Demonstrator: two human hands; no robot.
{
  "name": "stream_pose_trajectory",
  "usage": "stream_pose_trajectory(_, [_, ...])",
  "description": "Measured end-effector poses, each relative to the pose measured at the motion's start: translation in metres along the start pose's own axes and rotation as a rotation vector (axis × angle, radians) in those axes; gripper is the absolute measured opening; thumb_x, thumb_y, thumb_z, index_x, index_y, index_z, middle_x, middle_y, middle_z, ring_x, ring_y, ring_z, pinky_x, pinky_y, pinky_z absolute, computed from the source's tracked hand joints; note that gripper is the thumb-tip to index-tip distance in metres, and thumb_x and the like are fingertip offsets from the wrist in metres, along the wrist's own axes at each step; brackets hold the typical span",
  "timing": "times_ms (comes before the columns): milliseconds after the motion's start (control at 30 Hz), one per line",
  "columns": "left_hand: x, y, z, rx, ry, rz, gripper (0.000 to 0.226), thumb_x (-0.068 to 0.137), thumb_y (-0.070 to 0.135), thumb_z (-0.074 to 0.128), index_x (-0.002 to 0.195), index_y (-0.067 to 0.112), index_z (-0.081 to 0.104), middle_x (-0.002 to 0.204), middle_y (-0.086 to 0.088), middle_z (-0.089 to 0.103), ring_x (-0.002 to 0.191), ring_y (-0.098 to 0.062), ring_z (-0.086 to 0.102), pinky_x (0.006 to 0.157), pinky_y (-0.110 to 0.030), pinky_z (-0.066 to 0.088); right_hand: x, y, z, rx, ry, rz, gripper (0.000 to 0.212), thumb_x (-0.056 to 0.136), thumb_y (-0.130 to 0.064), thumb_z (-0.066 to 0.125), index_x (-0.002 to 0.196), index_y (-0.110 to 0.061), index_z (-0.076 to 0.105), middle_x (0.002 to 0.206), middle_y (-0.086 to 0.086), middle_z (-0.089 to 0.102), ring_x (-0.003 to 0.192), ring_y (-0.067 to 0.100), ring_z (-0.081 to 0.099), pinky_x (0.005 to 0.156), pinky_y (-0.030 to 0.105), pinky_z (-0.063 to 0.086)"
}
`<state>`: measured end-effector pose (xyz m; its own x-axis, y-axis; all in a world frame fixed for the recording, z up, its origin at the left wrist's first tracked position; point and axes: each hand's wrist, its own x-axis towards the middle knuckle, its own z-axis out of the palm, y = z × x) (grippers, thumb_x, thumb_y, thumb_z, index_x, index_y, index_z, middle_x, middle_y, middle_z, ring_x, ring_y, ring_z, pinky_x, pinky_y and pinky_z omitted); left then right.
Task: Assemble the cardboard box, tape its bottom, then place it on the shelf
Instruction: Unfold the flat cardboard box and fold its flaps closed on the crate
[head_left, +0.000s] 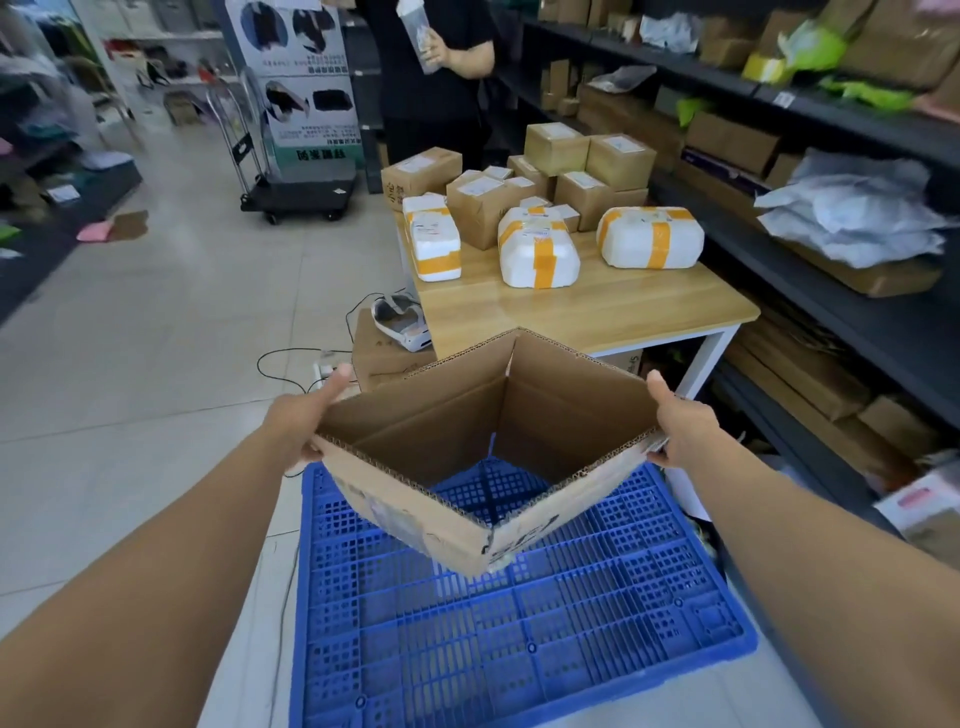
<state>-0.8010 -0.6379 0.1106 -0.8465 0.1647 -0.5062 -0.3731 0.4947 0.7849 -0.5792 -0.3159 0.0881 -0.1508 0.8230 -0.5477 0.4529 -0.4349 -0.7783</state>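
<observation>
Cardboard box (483, 525) held in the air between 2 hands, opened into a diamond-shaped tube.

Left hand (298, 415) grips the box's left corner, thumb along the outer wall above the rim, fingers closed around the corner below it; right hand (683, 426) clamps the right corner the same way, thumb raised. Between the fingers the box hangs with its bottom unsealed, so the blue pallet (519, 649) shows through it. Its far corner reaches toward the wooden table (597, 306) edge; its near corner points down over the pallet. Open tiled floor (156, 338) lies left of the left fingers; dark shelf (857, 322) racks stand close beyond the right fingers.
</observation>
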Motion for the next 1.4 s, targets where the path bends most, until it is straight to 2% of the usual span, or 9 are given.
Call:
stream_pose_trajectory(267, [0.02, -0.022, 0.034, -0.199, 0.219, -0.032, 0.111, 0.056, 0.038, 0.084, 0.141, 0.022, 0.014, 0.139, -0.018, 0.042, 0.115, -0.04, 0.052, 0.09, -0.054, 0.05, 0.013, -0.023, -0.005, -0.539, 0.01, -0.214, 0.064, 0.078, -0.047, 0.073, 0.119, 0.0, 0.058, 0.077, 0.009, 0.058, 0.073, 0.027, 0.059, 0.052, 0.032, 0.042])
stream_pose_trajectory(500, [-0.037, 0.001, 0.09, -0.257, 0.133, -0.193, 0.049, 0.092, -0.003, 0.047, 0.136, 0.005, 0.027, 0.132, -0.018, 0.046, 0.111, -0.037, 0.052, 0.089, -0.05, 0.05, 0.008, -0.036, 0.006, -0.976, -0.186, -0.467, 0.041, 0.086, -0.04, 0.066, 0.114, -0.011, 0.065, 0.105, 0.008, 0.065, 0.101, 0.031, 0.062, 0.093, 0.042, 0.049])
stream_pose_trajectory(667, [-0.033, 0.0, 0.078, -0.077, 0.126, -0.186, 0.022, 0.091, -0.009, 0.039, 0.112, -0.005, 0.047, 0.109, -0.024, 0.059, 0.09, -0.042, 0.064, 0.064, -0.044, 0.058, -0.002, -0.05, 0.01, -1.161, -0.264, -0.472, 0.031, 0.098, -0.032, 0.051, 0.083, -0.006, 0.057, 0.076, 0.003, 0.052, 0.067, 0.019, 0.05, 0.062, 0.027, 0.041])
stream_pose_trajectory(767, [-0.022, -0.005, 0.068, -0.044, 0.181, -0.171, 0.029, 0.089, -0.003, 0.043, 0.118, 0.001, 0.045, 0.11, -0.026, 0.06, 0.082, -0.04, 0.066, 0.063, -0.046, 0.06, -0.017, -0.059, 0.007, -1.338, -0.334, -0.396, 0.031, 0.103, -0.021, 0.039, 0.111, -0.001, 0.062, 0.072, 0.004, 0.048, 0.059, 0.017, 0.042, 0.06, 0.023, 0.037])
stream_pose_trajectory(933, [-0.017, -0.012, 0.066, -0.033, 0.069, -0.111, 0.046, 0.079, 0.012, 0.064, 0.12, 0.01, 0.043, 0.115, -0.018, 0.06, 0.101, -0.035, 0.061, 0.082, -0.048, 0.056, -0.013, -0.046, 0.014, -1.138, -0.548, -0.355, 0.065, 0.099, -0.029, 0.05, 0.153, -0.008, 0.02, 0.152, 0.014, 0.035, 0.124, 0.035, 0.048, 0.086, 0.038, 0.044])
stream_pose_trajectory(1067, [-0.034, -0.015, 0.068, -0.024, 0.027, -0.076, 0.062, 0.078, 0.007, 0.063, 0.129, 0.02, 0.031, 0.119, -0.016, 0.056, 0.105, -0.033, 0.058, 0.086, -0.047, 0.052, -0.022, -0.034, 0.021, -1.111, -0.546, -0.466, 0.061, 0.101, -0.022, 0.045, 0.152, -0.004, 0.017, 0.16, 0.011, 0.022, 0.144, 0.031, 0.027, 0.113, 0.037, 0.027])
stream_pose_trajectory(1233, [-0.046, -0.019, 0.064, 0.058, -0.049, -0.024, 0.063, 0.087, -0.011, 0.046, 0.135, 0.023, 0.024, 0.117, -0.017, 0.055, 0.095, -0.034, 0.062, 0.071, -0.043, 0.055, -0.033, -0.034, 0.022, -1.178, -0.491, -0.445, 0.039, 0.098, -0.003, 0.037, 0.135, 0.007, 0.047, 0.134, 0.026, 0.054, 0.096, 0.031, 0.058, 0.068, 0.032, 0.046])
stream_pose_trajectory(1300, [-0.048, -0.021, 0.058, 0.127, -0.051, 0.005, 0.062, 0.089, -0.009, 0.04, 0.137, 0.026, 0.025, 0.112, -0.017, 0.057, 0.091, -0.037, 0.065, 0.07, -0.047, 0.059, -0.033, -0.033, 0.02, -1.228, -0.495, -0.467, 0.028, 0.097, -0.006, 0.041, 0.108, 0.002, 0.065, 0.094, 0.025, 0.068, 0.075, 0.032, 0.066, 0.058, 0.029, 0.05])
stream_pose_trajectory(1400, [-0.052, -0.021, 0.053, 0.189, -0.061, 0.027, 0.062, 0.09, -0.007, 0.034, 0.141, 0.028, 0.028, 0.108, -0.017, 0.06, 0.089, -0.038, 0.066, 0.075, -0.049, 0.059, -0.031, -0.033, 0.013, -1.127, -0.448, -0.444, 0.027, 0.092, -0.006, 0.043, 0.066, -0.004, 0.053, 0.048, 0.012, 0.057, 0.049, 0.026, 0.061, 0.045, 0.026, 0.048])
